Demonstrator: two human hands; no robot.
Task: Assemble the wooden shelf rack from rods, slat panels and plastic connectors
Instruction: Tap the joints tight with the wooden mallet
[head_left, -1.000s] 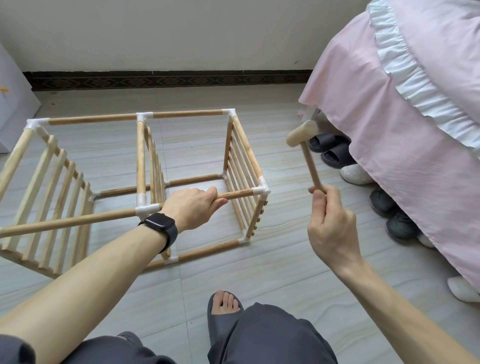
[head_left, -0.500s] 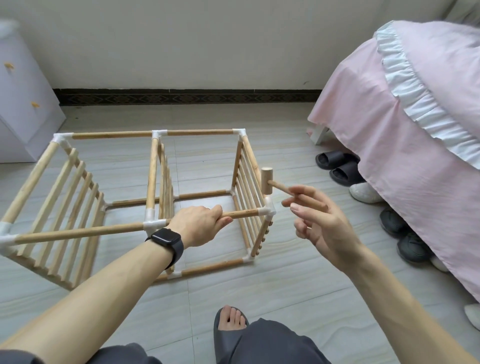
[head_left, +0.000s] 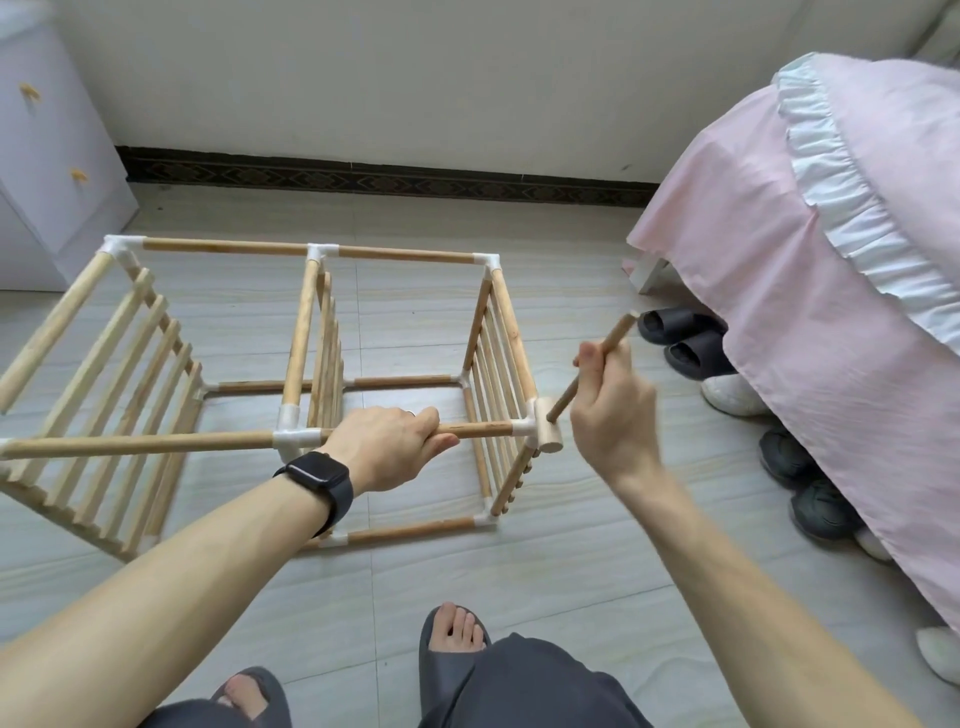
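Left hand (head_left: 387, 449) grips the rack's front rod (head_left: 483, 429); right hand (head_left: 610, 410) grips the mallet (head_left: 550, 440) at the corner connector (head_left: 525, 425).

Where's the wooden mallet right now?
Head view, right of centre: the right hand grips the mallet by its handle, head at the white corner connector on the near right end of the rack.
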